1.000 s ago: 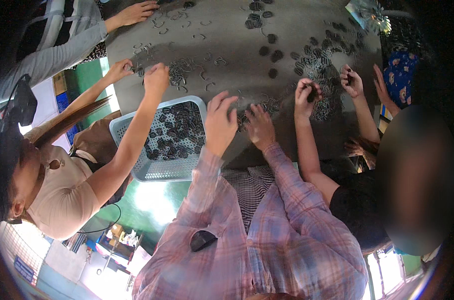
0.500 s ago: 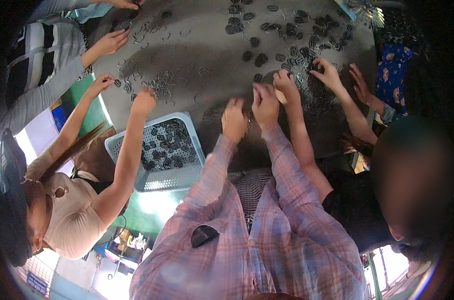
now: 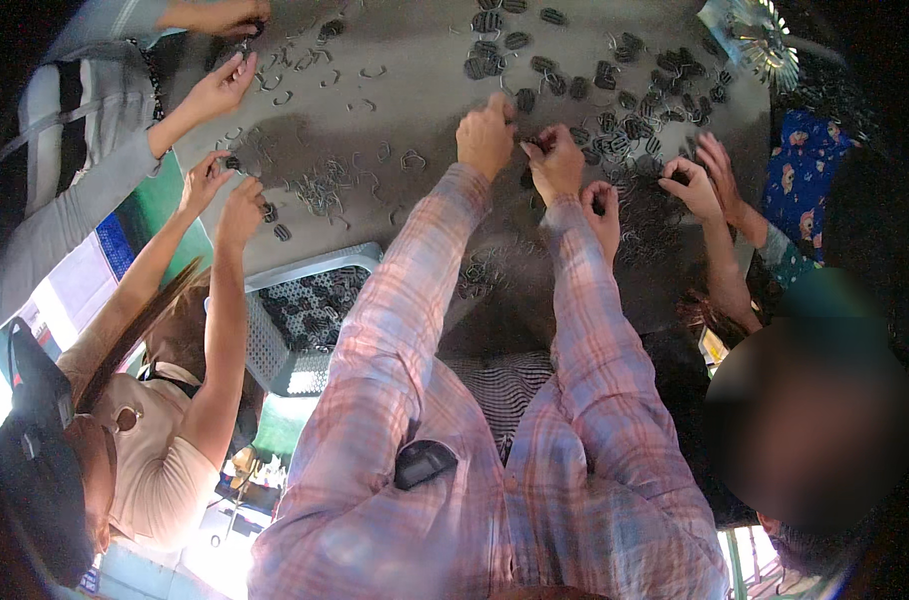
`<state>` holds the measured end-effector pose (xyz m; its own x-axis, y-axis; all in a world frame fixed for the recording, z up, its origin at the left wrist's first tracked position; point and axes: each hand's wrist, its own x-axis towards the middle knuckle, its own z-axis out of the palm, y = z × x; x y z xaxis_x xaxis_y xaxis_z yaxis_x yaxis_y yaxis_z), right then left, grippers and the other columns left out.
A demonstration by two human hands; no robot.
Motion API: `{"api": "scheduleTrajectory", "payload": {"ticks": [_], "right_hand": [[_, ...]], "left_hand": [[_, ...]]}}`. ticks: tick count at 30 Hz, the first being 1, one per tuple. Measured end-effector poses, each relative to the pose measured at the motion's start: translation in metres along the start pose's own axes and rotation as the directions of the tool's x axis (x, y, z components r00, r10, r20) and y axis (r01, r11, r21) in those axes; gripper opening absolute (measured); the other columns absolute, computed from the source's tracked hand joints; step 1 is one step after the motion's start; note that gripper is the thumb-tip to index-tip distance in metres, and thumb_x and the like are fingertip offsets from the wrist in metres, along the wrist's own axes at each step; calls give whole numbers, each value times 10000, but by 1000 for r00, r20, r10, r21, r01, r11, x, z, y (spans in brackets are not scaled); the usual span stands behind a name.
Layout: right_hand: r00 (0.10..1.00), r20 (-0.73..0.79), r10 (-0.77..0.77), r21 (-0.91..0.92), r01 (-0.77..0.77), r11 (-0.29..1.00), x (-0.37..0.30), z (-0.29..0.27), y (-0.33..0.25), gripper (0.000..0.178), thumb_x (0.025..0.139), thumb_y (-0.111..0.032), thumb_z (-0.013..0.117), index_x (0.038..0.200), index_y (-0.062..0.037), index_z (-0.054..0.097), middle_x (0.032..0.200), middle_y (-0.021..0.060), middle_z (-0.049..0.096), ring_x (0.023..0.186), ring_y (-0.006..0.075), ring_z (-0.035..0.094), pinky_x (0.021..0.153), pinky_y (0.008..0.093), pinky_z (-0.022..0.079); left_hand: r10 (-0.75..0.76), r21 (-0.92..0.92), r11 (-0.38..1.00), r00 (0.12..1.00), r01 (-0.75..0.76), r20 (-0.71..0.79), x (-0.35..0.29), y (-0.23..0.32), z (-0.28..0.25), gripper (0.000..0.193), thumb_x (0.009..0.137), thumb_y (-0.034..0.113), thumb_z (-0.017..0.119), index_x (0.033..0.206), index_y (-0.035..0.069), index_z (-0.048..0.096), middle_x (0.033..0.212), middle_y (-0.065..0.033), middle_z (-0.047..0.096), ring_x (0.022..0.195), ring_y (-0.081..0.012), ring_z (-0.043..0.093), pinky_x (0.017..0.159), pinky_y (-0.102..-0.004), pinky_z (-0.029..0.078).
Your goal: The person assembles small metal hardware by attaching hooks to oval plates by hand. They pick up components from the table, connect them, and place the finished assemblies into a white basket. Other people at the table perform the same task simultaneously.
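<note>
My left hand (image 3: 486, 135) is over the grey table with its fingers curled together, close to a black ribbed oval piece (image 3: 525, 99). Whatever its fingertips hold is too small to make out. To its right, my right hand (image 3: 557, 165) is closed in a pinch. Something dark shows by its fingertips, but its kind is unclear. Several black oval pieces (image 3: 486, 63) lie beyond my hands, and more are heaped to the right among thin metal wire pieces (image 3: 647, 160). Another small pile of wire bits (image 3: 483, 272) lies nearer me, between my forearms.
On the left, a grey perforated basket (image 3: 265, 335) holds many black pieces, partly hidden by my left forearm. Co-workers' hands (image 3: 207, 185) work at the left; another person's hand (image 3: 602, 215) is close beside my right wrist. A shiny fan-like metal object (image 3: 770, 55) stands far right.
Both my hands have moved farther out over the table, the left one most, now reaching beyond the right. The small wire pile between my forearms has come into view.
</note>
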<state>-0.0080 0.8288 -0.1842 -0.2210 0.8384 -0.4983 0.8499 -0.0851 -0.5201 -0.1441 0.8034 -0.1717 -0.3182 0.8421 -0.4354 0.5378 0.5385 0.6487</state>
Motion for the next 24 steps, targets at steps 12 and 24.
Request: {"api": "scheduleTrajectory", "payload": {"ticks": [12,24], "right_hand": [[935,-346,73,217,4,976,-68,42,22,397,694,-213,767,963,-27,542,958,172,549,818,369,562,768,410,427],[899,-123,-421,171,437,883,-89,-3,-65,201,739,-148,712,844,-25,592,764,86,594,616,224,581,583,329,457]], "left_hand": [[228,259,949,959,-180,-167,34,12,16,343,748,103,680,1039,-10,538,1002,-142,547,940,-308,593,768,-349,533],[-147,-812,-459,870,361,470,-80,-41,-26,349,923,304,418,1000,4,580,969,-116,612,860,-245,591,834,-398,478]]}}
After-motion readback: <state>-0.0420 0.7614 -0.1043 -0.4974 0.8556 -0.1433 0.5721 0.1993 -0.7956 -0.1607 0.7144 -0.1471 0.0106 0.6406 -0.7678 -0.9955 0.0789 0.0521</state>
